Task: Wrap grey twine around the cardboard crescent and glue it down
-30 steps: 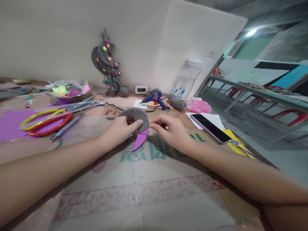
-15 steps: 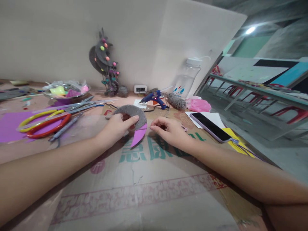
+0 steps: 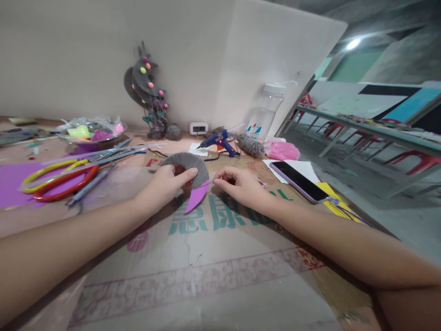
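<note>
My left hand pinches a crescent moon shape, thumb on its front face. Grey yarn is wound closely over most of the crescent, while its lower tip shows bare purple. My right hand is closed, thumb against forefinger, on a strand of grey yarn that runs to the crescent where the winding ends. Both hands are above a printed cardboard sheet. Behind them lies a blue glue gun, its nozzle pointing left.
Left are scissors with yellow and red handles, purple sheets and a bowl. Behind stand a decorated moon ornament, a small clock, grey yarn and a water bottle. A phone lies right.
The camera view has shifted slightly. My left hand still holds the crescent, and my right hand keeps the yarn strand pinched beside it, with almost no movement.
</note>
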